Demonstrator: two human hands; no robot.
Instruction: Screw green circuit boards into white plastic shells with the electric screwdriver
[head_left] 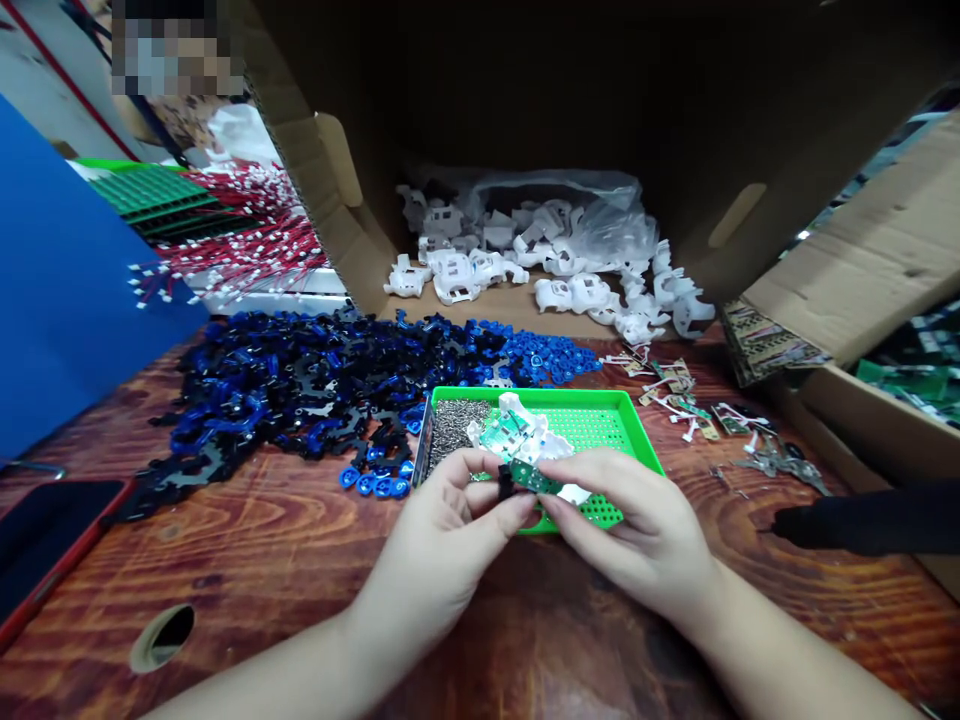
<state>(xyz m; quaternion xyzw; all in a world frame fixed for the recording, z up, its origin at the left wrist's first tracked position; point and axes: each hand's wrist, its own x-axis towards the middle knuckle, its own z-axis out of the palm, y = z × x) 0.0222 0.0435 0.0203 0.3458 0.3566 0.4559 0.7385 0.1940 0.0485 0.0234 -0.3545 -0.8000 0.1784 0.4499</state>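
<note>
A phone (52, 540) lies at the worktop's left edge, and a heap of blue and black parts (300, 385) lies toward its far side. My left hand (450, 530) pinches a black piece (505, 483) at the left end of a green circuit board (536, 478). My right hand (637, 530) pinches the board's right end, fingers closed. The board is held just above the near edge of the green tray (600, 410). Loose small boards (682, 400) lie to the right.
</note>
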